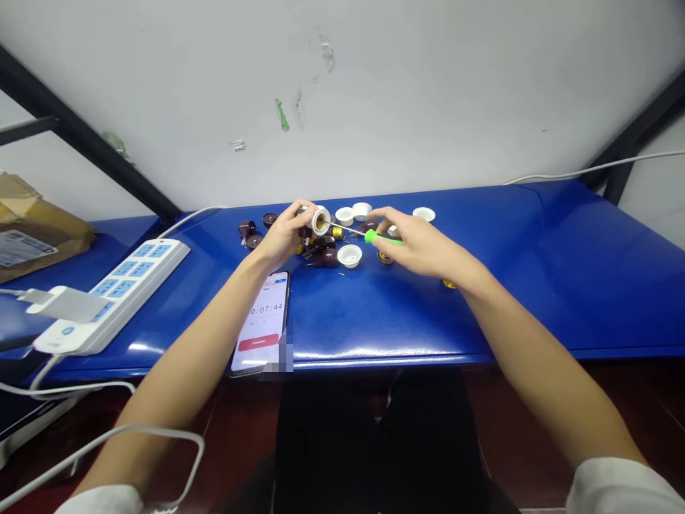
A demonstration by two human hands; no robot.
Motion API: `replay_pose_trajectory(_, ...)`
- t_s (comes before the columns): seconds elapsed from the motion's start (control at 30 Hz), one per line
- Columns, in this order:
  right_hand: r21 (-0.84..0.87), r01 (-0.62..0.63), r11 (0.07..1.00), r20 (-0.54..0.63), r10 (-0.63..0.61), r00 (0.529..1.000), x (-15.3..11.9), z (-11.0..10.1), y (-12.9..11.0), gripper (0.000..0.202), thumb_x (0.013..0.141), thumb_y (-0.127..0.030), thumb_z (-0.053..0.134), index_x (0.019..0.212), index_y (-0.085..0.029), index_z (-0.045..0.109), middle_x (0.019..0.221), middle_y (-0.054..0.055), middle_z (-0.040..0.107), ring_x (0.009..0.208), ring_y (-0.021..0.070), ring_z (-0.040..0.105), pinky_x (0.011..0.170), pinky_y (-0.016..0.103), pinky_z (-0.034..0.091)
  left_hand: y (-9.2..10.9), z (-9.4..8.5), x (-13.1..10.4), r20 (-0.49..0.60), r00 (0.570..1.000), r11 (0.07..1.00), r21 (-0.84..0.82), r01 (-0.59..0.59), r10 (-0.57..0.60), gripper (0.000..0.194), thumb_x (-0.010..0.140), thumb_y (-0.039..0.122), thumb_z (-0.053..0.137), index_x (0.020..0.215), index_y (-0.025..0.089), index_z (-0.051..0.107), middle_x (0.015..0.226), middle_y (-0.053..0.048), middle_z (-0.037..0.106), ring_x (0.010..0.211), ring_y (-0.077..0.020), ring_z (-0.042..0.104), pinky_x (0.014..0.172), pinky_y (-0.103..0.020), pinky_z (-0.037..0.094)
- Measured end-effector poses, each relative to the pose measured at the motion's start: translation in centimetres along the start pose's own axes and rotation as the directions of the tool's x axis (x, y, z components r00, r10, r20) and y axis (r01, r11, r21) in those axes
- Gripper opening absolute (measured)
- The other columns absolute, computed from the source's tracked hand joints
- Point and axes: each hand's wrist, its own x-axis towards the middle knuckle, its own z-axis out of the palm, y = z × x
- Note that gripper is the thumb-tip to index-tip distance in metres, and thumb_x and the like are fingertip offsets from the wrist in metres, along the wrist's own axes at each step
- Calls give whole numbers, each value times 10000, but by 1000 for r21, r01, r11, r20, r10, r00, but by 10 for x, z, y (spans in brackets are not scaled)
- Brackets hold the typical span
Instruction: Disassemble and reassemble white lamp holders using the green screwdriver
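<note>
My left hand (pixel 289 232) is closed around a white lamp socket (pixel 322 220) with a brass-coloured threaded inside, its mouth turned to the right. In my right hand (pixel 420 243) is a screwdriver (pixel 382 238) with a bright green handle, held level. Its thin metal shaft points left and the tip reaches into the socket's mouth; the very tip is hidden. Below and behind the socket lie dark brown plug parts (pixel 325 258) and a brass threaded sleeve (pixel 337 233). A white round cap (pixel 349 256) rests between my hands, and a small screw (pixel 341 274) lies in front of it.
More white caps (pixel 424 213) sit along the back, near the wall. A phone (pixel 261 325) showing a timer lies by the front edge of the blue table (pixel 535 285). At left are a white power strip (pixel 115 293) with cables and a cardboard box (pixel 43 225).
</note>
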Motion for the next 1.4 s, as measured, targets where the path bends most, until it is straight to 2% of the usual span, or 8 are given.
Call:
replay_pose_trajectory(0.1,-32,8,999,8,-8,1000,1,1,1,424,995,-208,611,1417,-166,619,1142,99,744,901,216,702,825,335,522,0,0,0,-1,1000,1000,1,-4,4,394,759,444,902,845,194,610,828,-16,679,698,-138,590,607,-262,417)
replay_pose_trajectory(0.27,-54,-26,998,18,27,999,0,1,2,367,1096,-253,432,1383,-156,640,1101,113,758,925,229,702,848,355,522,-2,-3,1,4,1000,1000,2,-18,18,382,769,463,897,848,201,631,808,-16,676,689,-143,584,606,-272,424)
replay_pose_trajectory(0.5,-95,53,994,6,-53,999,1,4,5,413,961,-187,644,1374,-173,642,1199,111,719,1041,249,675,909,372,529,-4,-3,3,3,1000,1000,2,-19,19,389,750,456,907,845,197,633,804,-11,675,702,-140,591,622,-273,422)
replay_pose_trajectory(0.67,-85,-41,996,57,46,997,1,3,4,401,1099,-251,415,1434,-154,613,1157,129,739,940,239,685,872,380,522,-3,-3,2,21,1000,1000,-7,-22,22,458,680,475,956,834,194,630,801,-5,670,702,-128,572,608,-258,410)
replay_pose_trajectory(0.83,-124,28,992,24,-25,999,1,4,6,432,961,-141,611,1392,-159,630,1222,125,692,1083,251,656,945,371,518,-3,-2,1,28,999,1000,-12,-20,20,435,690,454,949,840,195,633,820,-6,681,695,-126,574,602,-255,410)
replay_pose_trajectory(1.1,-58,-57,997,107,63,992,1,3,4,398,1078,-214,435,1437,-165,598,1022,100,746,821,210,677,760,334,508,-2,1,1,12,1000,1000,4,-9,9,397,743,445,910,840,197,616,825,-17,680,693,-141,587,613,-275,413)
replay_pose_trajectory(1.27,-97,32,995,64,-26,998,1,6,5,422,977,-235,664,1387,-139,635,1128,115,727,996,241,676,868,345,514,-2,1,0,28,1000,1000,19,1,-1,395,747,448,903,847,200,613,845,-22,701,694,-144,598,612,-276,417)
replay_pose_trajectory(1.4,-72,-26,997,86,32,996,1,5,2,385,1063,-246,529,1420,-137,624,1182,140,743,1022,245,695,887,349,513,-2,0,1,24,1000,1000,15,-5,5,392,733,438,914,849,197,627,839,-20,697,683,-136,583,608,-273,419)
